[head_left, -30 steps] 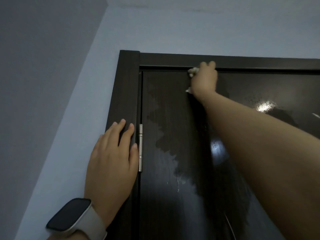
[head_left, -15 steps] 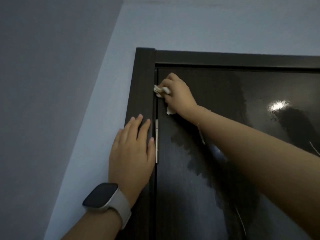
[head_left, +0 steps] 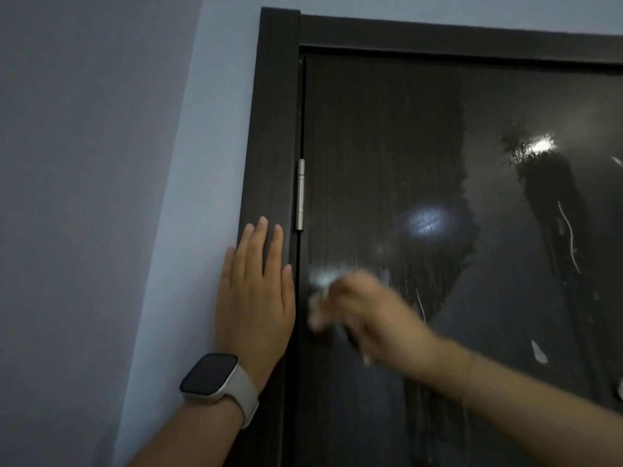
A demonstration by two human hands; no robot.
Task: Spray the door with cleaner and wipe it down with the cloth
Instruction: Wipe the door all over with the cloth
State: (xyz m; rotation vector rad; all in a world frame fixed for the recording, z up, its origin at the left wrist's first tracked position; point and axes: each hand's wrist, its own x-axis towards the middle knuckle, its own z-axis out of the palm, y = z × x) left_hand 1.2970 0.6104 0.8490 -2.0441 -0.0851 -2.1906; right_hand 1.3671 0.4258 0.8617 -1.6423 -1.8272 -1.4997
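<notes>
The dark brown door [head_left: 377, 146] fills the right of the view, streaked wet, with a duller wiped strip along its hinge side. My right hand [head_left: 374, 315] is blurred with motion and grips a small pale cloth [head_left: 317, 308] against the door, close to the hinge edge and below the hinge. My left hand [head_left: 256, 291] lies flat with straight fingers on the dark door frame [head_left: 276, 112], a watch on its wrist. No spray bottle shows.
A silver hinge [head_left: 300, 193] sits between frame and door, above my left hand. Pale blue wall [head_left: 101, 163] lies to the left of the frame. Bright light reflections and wet drips mark the door's right half.
My right hand with the cloth has swept from the door's top down along the hinge edge to below the hinge. The view has tilted downward. My left hand stays flat on the frame.
</notes>
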